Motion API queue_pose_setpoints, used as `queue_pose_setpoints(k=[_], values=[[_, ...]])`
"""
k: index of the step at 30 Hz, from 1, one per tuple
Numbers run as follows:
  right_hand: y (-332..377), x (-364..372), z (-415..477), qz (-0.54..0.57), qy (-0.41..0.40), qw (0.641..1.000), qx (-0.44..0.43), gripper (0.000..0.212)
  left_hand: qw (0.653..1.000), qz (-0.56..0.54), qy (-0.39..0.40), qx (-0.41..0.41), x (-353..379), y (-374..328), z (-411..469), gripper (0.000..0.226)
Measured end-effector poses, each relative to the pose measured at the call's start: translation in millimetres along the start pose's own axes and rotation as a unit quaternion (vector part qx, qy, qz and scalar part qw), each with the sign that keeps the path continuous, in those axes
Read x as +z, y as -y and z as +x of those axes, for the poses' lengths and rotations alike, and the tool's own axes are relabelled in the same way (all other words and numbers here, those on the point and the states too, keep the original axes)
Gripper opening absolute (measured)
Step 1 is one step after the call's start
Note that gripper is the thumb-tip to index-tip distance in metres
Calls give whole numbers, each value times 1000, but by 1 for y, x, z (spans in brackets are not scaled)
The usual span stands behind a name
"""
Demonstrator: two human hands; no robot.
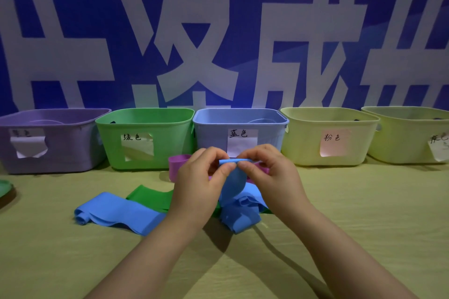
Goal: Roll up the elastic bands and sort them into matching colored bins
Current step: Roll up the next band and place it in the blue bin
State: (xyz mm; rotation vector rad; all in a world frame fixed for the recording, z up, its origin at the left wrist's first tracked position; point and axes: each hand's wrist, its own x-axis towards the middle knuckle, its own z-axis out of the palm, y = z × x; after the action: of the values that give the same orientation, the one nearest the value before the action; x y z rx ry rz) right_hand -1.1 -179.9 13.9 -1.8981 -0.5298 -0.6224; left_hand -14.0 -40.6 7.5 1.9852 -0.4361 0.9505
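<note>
My left hand (196, 184) and my right hand (272, 175) pinch the rolled top end of a blue elastic band (233, 187) above the table; its loose length hangs down into a crumpled heap. A second blue band (116, 211) lies flat to the left, one end curled. A green band (150, 198) lies partly under both. A purple band (177, 165) sits behind my left hand. Along the back stand the purple bin (60, 153), green bin (170, 148), blue bin (213, 133) and two yellow bins (301, 143) (401, 138).
Each bin carries a paper label on its front. A blue wall with large white characters rises right behind the bins. A green round object (4, 188) peeks in at the left edge. The table is covered with a yellowish cloth (364, 201).
</note>
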Motion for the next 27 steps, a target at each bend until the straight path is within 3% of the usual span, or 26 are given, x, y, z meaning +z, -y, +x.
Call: queue_pose_setpoints(k=[6,11,16,20,27], values=[[3,-3,1,-69,70,995,18,14,999,37,13,25,-1,5,2,21],[5,-5,0,-92,88,992,19,24,999,31,19,12,-1,7,3,27],[3,-4,-1,-36,66,997,29,8,998,44,40,3,0,11,3,29],[4,-5,-1,-49,57,997,26,25,998,39,50,-2,1,11,3,27],[7,-8,0,-44,49,997,39,28,997,42,66,-2,0,7,2,15]])
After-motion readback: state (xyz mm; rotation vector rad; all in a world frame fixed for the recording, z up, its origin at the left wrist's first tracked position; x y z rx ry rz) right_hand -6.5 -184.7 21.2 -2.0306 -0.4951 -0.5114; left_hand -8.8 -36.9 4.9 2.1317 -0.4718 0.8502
